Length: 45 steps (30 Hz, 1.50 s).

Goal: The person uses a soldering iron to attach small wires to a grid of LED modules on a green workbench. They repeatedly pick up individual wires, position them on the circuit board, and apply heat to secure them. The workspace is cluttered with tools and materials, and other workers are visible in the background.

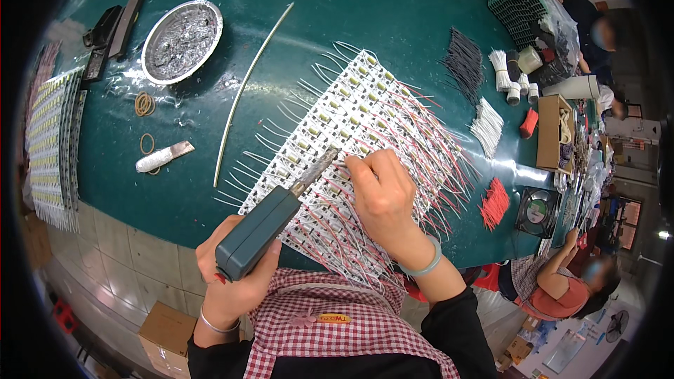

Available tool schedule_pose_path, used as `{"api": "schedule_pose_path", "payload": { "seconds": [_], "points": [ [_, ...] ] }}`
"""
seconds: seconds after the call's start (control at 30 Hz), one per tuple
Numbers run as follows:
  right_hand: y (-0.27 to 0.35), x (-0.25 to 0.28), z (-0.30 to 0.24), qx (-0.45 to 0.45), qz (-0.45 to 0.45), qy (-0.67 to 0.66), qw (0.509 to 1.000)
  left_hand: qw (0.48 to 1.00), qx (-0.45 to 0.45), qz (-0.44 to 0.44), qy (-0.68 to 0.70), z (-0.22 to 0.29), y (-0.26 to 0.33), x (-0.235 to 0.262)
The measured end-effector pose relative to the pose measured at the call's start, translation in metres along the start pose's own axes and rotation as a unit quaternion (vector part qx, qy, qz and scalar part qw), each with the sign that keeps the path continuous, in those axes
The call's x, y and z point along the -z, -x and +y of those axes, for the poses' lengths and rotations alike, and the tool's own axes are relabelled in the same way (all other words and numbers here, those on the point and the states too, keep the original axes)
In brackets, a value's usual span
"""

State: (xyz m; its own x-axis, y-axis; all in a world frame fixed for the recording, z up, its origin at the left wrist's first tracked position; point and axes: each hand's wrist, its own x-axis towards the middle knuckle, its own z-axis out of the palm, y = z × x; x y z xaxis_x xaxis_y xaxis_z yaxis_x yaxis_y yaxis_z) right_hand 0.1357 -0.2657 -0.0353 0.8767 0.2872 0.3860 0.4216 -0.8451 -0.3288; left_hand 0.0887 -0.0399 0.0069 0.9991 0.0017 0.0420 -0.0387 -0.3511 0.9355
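My left hand [239, 260] is wrapped around a soldering iron [256, 233] with a boxy dark green body. Its worn metal tip [317, 170] reaches up and right over a slanted panel of white circuit boards [309, 142] with small yellowish parts in rows. Close by the tip, my right hand [385, 193] is closed in a pinch just above the boards; whatever sits between thumb and forefinger is too small to make out. Thin white wires [275, 130] stick out along the panel's left side, and red and white wires [449, 168] fan out on the right.
On the green table [337, 0] stand a metal bowl [147, 56] of scraps, a long pale strip [242, 91], rubber bands [144, 104] and a wrapped blade [163, 158]. Stacked boards [53, 140] lie left. Black [463, 63], white [486, 126] and red wire bundles [495, 203] lie right. Co-workers [562, 281] are beyond.
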Motion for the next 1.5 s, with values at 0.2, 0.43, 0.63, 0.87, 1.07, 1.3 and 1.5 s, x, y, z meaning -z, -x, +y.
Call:
{"api": "schedule_pose_path", "payload": {
  "seconds": [0.2,0.43,0.63,0.87,1.07,1.3,1.5],
  "points": [
    [0.001,-0.002,0.000,0.000,0.005,-0.003,1.000,0.999,0.036,0.013,0.035,-0.005,0.003,-0.009],
    [0.001,-0.002,0.000,0.002,-0.001,-0.004,1.000,0.999,0.046,0.015,0.025,-0.003,0.003,-0.006],
    [0.004,0.000,0.003,-0.006,-0.001,0.002,1.000,0.966,-0.067,0.237,-0.076,-0.010,0.003,0.039],
    [0.002,-0.002,0.000,-0.004,0.005,0.006,1.000,0.952,0.029,0.305,-0.001,-0.018,-0.056,0.090],
    [0.004,-0.003,0.001,0.002,0.027,-0.004,1.000,0.975,0.097,0.184,0.083,-0.022,-0.003,0.051],
    [0.009,0.005,-0.018,-0.019,0.002,-0.042,0.999,0.984,0.143,0.100,0.033,-0.017,0.031,0.038],
    [0.013,-0.001,-0.018,-0.028,-0.003,-0.049,0.998,0.998,0.058,-0.007,-0.018,-0.011,0.023,0.025]
  ]
}}
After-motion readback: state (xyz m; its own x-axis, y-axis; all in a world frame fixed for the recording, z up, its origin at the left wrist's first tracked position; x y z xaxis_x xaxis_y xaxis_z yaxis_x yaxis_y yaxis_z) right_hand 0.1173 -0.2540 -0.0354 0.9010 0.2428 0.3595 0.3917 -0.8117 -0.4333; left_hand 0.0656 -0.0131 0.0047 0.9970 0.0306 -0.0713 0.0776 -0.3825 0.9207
